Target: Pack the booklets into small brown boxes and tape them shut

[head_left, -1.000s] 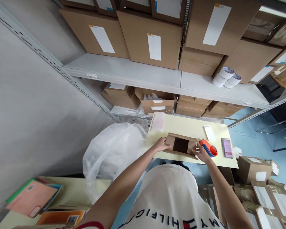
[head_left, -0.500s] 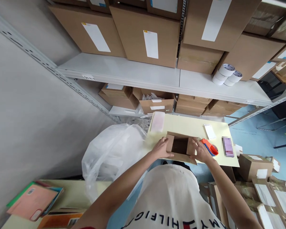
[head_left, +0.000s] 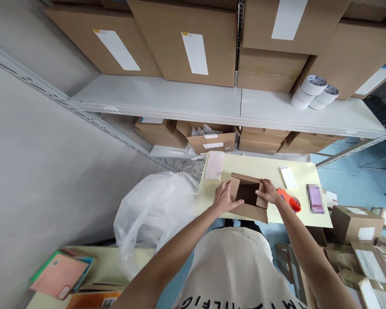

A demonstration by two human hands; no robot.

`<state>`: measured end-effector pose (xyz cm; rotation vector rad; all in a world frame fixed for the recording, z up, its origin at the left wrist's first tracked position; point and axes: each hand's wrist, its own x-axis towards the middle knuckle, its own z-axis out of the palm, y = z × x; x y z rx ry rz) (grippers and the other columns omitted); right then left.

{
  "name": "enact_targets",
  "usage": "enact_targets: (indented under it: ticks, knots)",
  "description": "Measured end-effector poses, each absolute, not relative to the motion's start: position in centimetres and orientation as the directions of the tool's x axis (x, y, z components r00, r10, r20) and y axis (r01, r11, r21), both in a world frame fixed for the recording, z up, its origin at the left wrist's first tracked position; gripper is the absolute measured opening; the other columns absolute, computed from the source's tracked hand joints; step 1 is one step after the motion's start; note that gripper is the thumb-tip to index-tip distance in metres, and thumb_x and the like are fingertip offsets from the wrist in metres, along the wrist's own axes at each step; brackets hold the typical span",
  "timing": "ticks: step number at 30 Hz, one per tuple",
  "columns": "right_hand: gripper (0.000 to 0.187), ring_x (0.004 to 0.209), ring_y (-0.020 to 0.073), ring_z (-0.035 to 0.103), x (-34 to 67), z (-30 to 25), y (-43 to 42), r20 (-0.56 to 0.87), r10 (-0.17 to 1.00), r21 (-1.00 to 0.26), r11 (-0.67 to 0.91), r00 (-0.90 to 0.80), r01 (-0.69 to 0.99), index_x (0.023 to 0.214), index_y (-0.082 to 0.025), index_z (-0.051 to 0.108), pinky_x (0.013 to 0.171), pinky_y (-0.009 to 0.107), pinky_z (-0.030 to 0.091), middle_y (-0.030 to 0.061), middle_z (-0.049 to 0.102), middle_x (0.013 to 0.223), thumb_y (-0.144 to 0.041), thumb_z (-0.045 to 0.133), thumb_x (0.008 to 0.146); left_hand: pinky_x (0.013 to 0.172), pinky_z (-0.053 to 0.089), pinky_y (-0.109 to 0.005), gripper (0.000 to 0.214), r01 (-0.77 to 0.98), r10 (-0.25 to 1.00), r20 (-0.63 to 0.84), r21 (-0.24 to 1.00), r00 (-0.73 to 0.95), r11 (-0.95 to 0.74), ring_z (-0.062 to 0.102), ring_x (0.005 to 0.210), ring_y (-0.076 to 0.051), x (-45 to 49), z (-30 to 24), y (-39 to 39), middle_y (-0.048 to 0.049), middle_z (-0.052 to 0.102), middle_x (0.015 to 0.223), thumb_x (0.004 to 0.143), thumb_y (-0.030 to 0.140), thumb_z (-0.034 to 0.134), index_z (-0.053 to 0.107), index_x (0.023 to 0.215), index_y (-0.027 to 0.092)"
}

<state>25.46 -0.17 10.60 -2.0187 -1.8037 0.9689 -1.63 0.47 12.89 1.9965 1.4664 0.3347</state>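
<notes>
A small open cardboard box (head_left: 248, 196) stands on the pale yellow table (head_left: 263, 169), its flaps spread outward. My left hand (head_left: 224, 197) lies against the box's left side flap, fingers stretched along it. My right hand (head_left: 269, 192) curls over the right flap and grips it. An orange and blue tape dispenser (head_left: 290, 200) lies just right of my right hand. The inside of the box looks dark, and I cannot tell what is in it.
A pink flat packet (head_left: 214, 165), a white card (head_left: 288, 177) and a blurred pink item (head_left: 315, 199) lie on the table. A big clear plastic bag (head_left: 154, 210) sits to the left. Shelves of cartons (head_left: 180, 47) rise behind; tape rolls (head_left: 313, 91) rest on one. Taped boxes (head_left: 357, 219) are stacked at the right.
The box has been drawn nearer the table's front edge and turned a little. Both hands shifted from its outer ends onto its side flaps. The view tilted slightly.
</notes>
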Motion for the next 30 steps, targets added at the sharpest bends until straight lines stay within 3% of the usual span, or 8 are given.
enact_targets:
  ticks: [3, 6, 11, 13, 17, 21, 26, 30]
  knots:
    - [0.088, 0.145, 0.0433, 0.013, 23.4, 10.3, -0.8, -0.226, 0.962, -0.493, -0.248, 0.152, 0.834, 0.144, -0.027, 0.038, 0.111, 0.068, 0.015, 0.0150, 0.027, 0.155, -0.055, 0.072, 0.068, 0.103, 0.034, -0.054, 0.101, 0.839, 0.942, -0.235, 0.538, 0.241, -0.080, 0.041, 0.129, -0.044, 0.1, 14.3, 1.1, -0.0237, 0.039, 0.140, 0.063, 0.052, 0.076, 0.030, 0.145, 0.014]
    - [0.091, 0.147, 0.0448, 0.002, 22.0, 10.6, -1.6, -0.190, 0.963, -0.503, -0.261, 0.189, 0.824, 0.149, -0.023, 0.028, 0.108, 0.072, 0.016, 0.0169, 0.017, 0.160, -0.035, 0.071, 0.070, 0.097, 0.039, -0.052, 0.092, 0.873, 0.933, -0.290, 0.486, 0.215, -0.051, 0.046, 0.124, -0.044, 1.2, 14.8, 1.9, -0.0256, 0.043, 0.136, 0.066, 0.036, 0.075, 0.032, 0.144, 0.012]
    - [0.073, 0.147, 0.0305, 0.024, 24.3, 12.6, -4.1, -0.086, 0.993, -0.612, -0.113, 0.076, 0.783, 0.149, -0.023, 0.033, 0.114, 0.052, 0.032, 0.0106, 0.027, 0.158, -0.014, 0.046, 0.078, 0.090, 0.045, -0.043, 0.050, 0.729, 0.913, -0.378, 0.667, 0.154, 0.153, 0.061, 0.107, -0.033, -1.7, 14.1, 3.5, -0.0168, 0.062, 0.119, 0.082, 0.024, 0.054, 0.050, 0.131, 0.017]
    - [0.065, 0.146, 0.0300, 0.025, 25.7, 13.6, -5.5, -0.025, 0.998, -0.548, -0.065, 0.061, 0.834, 0.144, -0.027, 0.043, 0.116, 0.056, 0.026, 0.0067, 0.030, 0.157, -0.009, 0.040, 0.081, 0.092, 0.045, -0.042, 0.045, 0.702, 0.927, -0.356, 0.691, 0.119, 0.176, 0.060, 0.108, -0.032, -3.5, 14.1, 3.7, -0.0147, 0.064, 0.115, 0.082, 0.019, 0.050, 0.053, 0.127, 0.018]
    - [0.050, 0.145, 0.0351, 0.027, 26.6, 15.0, -7.5, 0.026, 0.998, -0.320, -0.046, 0.057, 0.946, 0.121, -0.027, 0.064, 0.116, 0.067, 0.001, 0.0079, 0.047, 0.147, -0.006, 0.037, 0.086, 0.106, 0.034, -0.047, 0.046, 0.804, 0.978, -0.025, 0.575, 0.206, -0.154, 0.047, 0.127, -0.033, -4.6, 15.0, 2.8, -0.0153, 0.056, 0.131, 0.081, 0.011, 0.050, 0.057, 0.125, 0.020]
    - [0.030, 0.125, 0.0370, 0.052, 25.5, 14.7, -8.8, -0.131, 0.989, -0.312, -0.102, 0.064, 0.945, 0.114, -0.027, 0.067, 0.116, 0.062, 0.015, 0.0130, 0.065, 0.124, -0.028, 0.049, 0.091, 0.103, 0.038, -0.049, 0.027, 0.816, 0.915, -0.105, 0.501, 0.389, -0.289, 0.055, 0.117, -0.034, -4.0, 15.4, 1.0, -0.0162, 0.065, 0.115, 0.088, 0.024, 0.050, 0.066, 0.109, 0.020]
    - [0.109, 0.146, 0.0383, 0.023, 23.2, 11.5, -11.3, -0.268, 0.948, -0.480, -0.285, 0.170, 0.830, 0.152, -0.010, 0.019, 0.112, 0.052, 0.034, 0.0225, 0.024, 0.157, -0.058, 0.071, 0.069, 0.114, 0.030, -0.048, 0.105, 0.734, 0.887, -0.181, 0.643, 0.425, -0.220, 0.025, 0.145, -0.038, -4.4, 12.2, -1.8, -0.0181, 0.028, 0.157, 0.064, 0.052, 0.078, 0.028, 0.149, 0.017]
    - [0.118, 0.144, 0.0350, 0.029, 22.7, 9.2, -10.5, -0.201, 0.949, -0.611, -0.314, 0.241, 0.727, 0.153, -0.010, 0.006, 0.110, 0.049, 0.039, 0.0237, 0.023, 0.157, -0.049, 0.075, 0.066, 0.116, 0.030, -0.048, 0.119, 0.606, 0.904, -0.174, 0.788, 0.391, -0.110, 0.022, 0.147, -0.035, -3.4, 9.6, -2.0, -0.0163, 0.018, 0.161, 0.063, 0.038, 0.082, 0.007, 0.154, 0.023]
